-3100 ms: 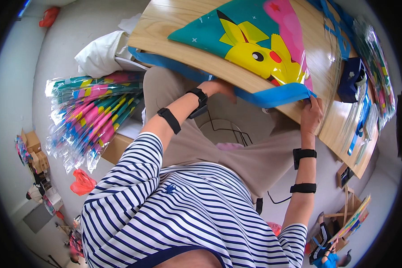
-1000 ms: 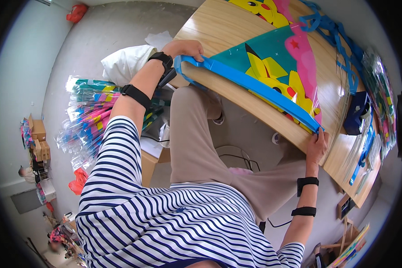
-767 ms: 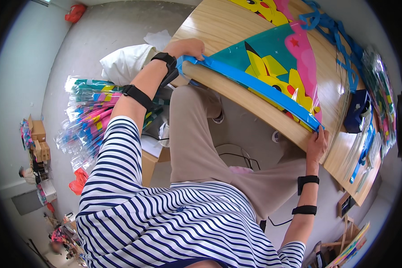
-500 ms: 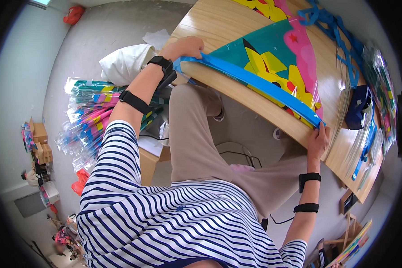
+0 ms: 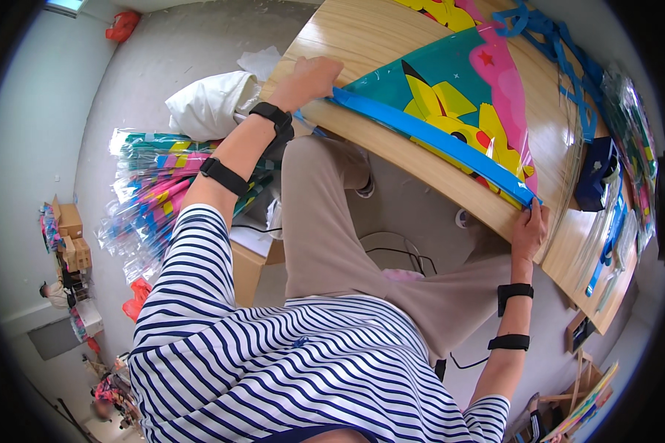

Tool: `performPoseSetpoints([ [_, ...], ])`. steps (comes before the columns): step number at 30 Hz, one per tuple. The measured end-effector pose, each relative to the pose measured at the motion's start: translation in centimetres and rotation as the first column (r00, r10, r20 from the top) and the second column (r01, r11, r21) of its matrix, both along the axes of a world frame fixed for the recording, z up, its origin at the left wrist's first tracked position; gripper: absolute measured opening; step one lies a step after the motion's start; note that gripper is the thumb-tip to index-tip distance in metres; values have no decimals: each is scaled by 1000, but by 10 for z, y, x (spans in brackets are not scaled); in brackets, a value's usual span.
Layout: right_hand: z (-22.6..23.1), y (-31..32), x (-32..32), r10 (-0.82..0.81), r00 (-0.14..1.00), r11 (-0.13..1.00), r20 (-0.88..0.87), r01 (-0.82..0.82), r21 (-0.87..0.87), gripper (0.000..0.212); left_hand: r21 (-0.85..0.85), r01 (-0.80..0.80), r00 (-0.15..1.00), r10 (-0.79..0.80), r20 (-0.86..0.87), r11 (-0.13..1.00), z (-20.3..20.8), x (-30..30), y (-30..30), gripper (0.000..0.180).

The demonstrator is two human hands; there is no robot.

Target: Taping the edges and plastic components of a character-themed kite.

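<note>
A fan-shaped plastic sheet [image 5: 451, 85], printed with a yellow cartoon figure on green and pink, lies on the wooden table [image 5: 347, 37]. Along its near edge runs a wide blue ribbon [image 5: 428, 139], stretched close to the table's front edge. My left hand [image 5: 308, 83] is closed at the ribbon's left end, knuckles up; its fingertips are partly hidden. At the other end, by the sheet's right corner, my right hand [image 5: 530, 225] pinches the ribbon between thumb and fingers. Both forearms wear black straps.
A tangle of blue ribbon [image 5: 543, 29] lies at the table's far right, near a dark blue box [image 5: 595, 177]. Left of my legs, many plastic-wrapped colourful bundles [image 5: 151, 196] lie beside a white bag [image 5: 210, 103]. An opened cardboard box [image 5: 247, 273] stands below the table's edge.
My left hand has shifted slightly right and up along the ribbon. The ribbon lies a little flatter over the sheet's edge. My right hand has barely moved.
</note>
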State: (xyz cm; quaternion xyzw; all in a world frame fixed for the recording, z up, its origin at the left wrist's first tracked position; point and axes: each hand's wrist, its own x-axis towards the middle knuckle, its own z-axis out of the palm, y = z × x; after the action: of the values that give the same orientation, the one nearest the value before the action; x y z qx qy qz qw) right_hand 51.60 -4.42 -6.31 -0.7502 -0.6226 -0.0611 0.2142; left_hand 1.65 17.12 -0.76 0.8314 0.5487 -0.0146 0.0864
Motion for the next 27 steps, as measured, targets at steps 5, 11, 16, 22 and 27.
performPoseSetpoints([
  [5, 0, -1, -2, 1, 1000, 1000, -2, -1, 1, 29, 442, 284, 954, -297, -43, 851, -4, 8, -12, 14],
  [11, 2, 2, -4, 28, 1000, 999, -4, -28, 36, 29, 261, 139, 966, -189, 178, 955, -21, 18, -31, 5],
  [16, 7, 1, -6, -6, 1000, 999, -28, 8, 48, 29, 6, -82, 990, 80, 116, 997, 5, 35, -29, 14],
  [22, 18, -8, 9, -57, 959, 994, -279, 81, 77, 26, -17, -110, 991, 112, 78, 994, 9, 43, -40, 27],
  [27, 33, -2, 33, -104, 879, 990, -465, 137, 38, 26, -2, -139, 990, 139, 38, 990, 12, 42, -41, 32],
])
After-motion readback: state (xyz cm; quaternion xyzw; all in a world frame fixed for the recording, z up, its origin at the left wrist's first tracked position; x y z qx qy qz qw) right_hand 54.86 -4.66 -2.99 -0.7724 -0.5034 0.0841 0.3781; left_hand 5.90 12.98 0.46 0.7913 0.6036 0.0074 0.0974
